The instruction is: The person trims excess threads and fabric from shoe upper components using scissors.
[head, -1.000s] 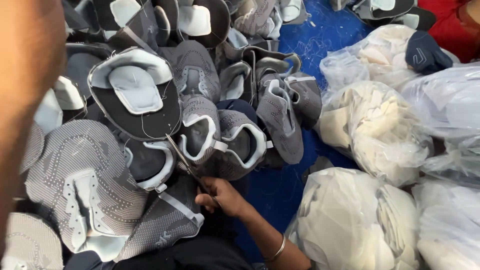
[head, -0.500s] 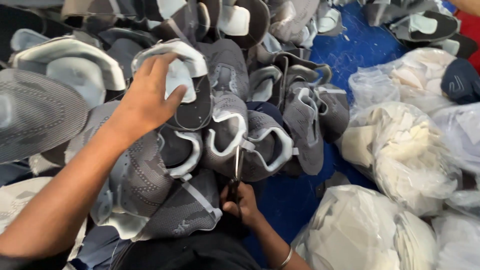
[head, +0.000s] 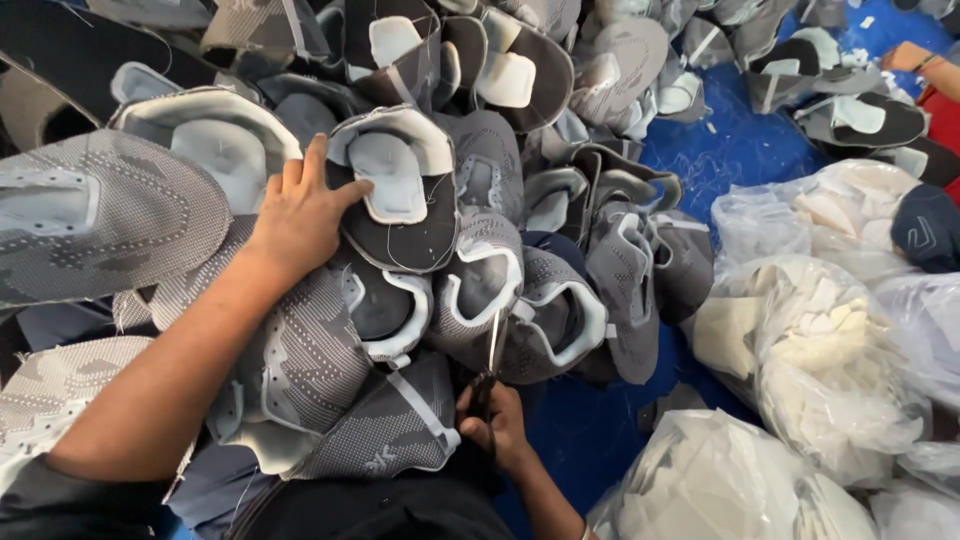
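My left hand (head: 298, 208) rests fingers-down on a grey and black shoe upper (head: 395, 190) with a pale lining, near the top of a big heap of similar uppers. Its fingers grip the upper's left edge. My right hand (head: 497, 422) sits low in the middle, shut around the handles of a pair of scissors (head: 490, 362). The blades point up toward a grey upper with white trim (head: 540, 320). A patterned grey knit upper (head: 300, 350) lies between my two arms.
Clear plastic bags of white cut pieces (head: 800, 340) fill the right side. A blue floor sheet (head: 735, 150) shows between the heap and the bags. Another person's hand (head: 912, 57) and a red garment are at the top right corner.
My left arm reached in from the left and the hand settled on the black-lined upper. The scissors swung from tilted left to nearly upright. The camera view shifted slightly.
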